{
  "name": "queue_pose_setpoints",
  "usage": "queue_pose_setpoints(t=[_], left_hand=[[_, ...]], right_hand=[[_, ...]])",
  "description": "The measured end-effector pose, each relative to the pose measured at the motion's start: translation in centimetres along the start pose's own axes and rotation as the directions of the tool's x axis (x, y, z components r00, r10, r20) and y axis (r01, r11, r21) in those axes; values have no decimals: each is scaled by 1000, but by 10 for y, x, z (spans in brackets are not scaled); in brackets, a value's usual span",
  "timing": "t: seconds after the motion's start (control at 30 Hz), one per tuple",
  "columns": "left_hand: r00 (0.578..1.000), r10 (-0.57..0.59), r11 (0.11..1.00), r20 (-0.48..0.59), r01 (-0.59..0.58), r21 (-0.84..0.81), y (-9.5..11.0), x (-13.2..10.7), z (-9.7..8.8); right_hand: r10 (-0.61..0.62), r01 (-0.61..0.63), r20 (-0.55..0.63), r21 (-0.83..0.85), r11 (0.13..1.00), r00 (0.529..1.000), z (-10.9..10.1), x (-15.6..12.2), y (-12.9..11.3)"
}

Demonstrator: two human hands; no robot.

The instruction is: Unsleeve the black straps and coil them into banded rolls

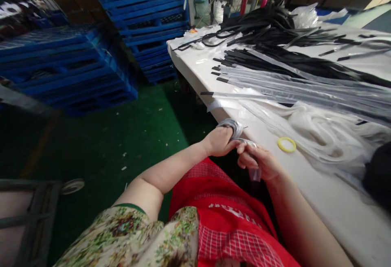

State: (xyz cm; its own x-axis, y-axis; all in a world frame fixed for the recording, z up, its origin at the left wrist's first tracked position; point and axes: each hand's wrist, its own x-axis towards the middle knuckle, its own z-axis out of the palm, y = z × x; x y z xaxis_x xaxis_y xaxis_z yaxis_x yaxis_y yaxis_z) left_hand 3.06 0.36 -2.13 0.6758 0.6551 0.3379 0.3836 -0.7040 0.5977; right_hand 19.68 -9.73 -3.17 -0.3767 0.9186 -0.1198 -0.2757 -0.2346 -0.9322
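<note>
My left hand (218, 141) is closed around a coil of grey-silver strip (231, 125), its loops bunched at the fingers. Between the two hands runs a short length of the same strip. My right hand (264, 162) has its fingers curled and pinches that strip close to the left fingertips. Below the right fingers hangs a translucent tail (255, 174), apparently the strip's end. Both hands are above the front edge of the white table (308, 181), ahead of a red apron (226, 201). On the table, right of the hands, lies a yellow ring (286, 144).
Bundles of black strips (269, 22), clear-wrapped strips (290, 81) and loose white strips (317, 130) cover much of the table. Blue pallets (146, 14) are stacked behind and left. A pale roll (72, 186) lies on the green floor beside a metal frame (36, 214).
</note>
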Motion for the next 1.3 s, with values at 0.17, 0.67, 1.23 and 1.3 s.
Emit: queue_pose_setpoints(t=[0.17,0.67,1.23,1.3], left_hand=[[914,-238,967,328,255,-9,-5,-18,5],[804,-205,-153,558,536,-830,21,-11,39],[895,-169,742,413,391,-544,55,-49,102],[906,-304,650,295,424,-631,59,-52,108]], right_hand=[[74,-162,-171,-587,793,982,-38,-2,-1],[-132,-25,-444,-329,944,886,9,3,55],[57,-312,-374,-667,677,925,-20,-127,21],[-7,-251,-387,-613,750,922,-19,-130,35]])
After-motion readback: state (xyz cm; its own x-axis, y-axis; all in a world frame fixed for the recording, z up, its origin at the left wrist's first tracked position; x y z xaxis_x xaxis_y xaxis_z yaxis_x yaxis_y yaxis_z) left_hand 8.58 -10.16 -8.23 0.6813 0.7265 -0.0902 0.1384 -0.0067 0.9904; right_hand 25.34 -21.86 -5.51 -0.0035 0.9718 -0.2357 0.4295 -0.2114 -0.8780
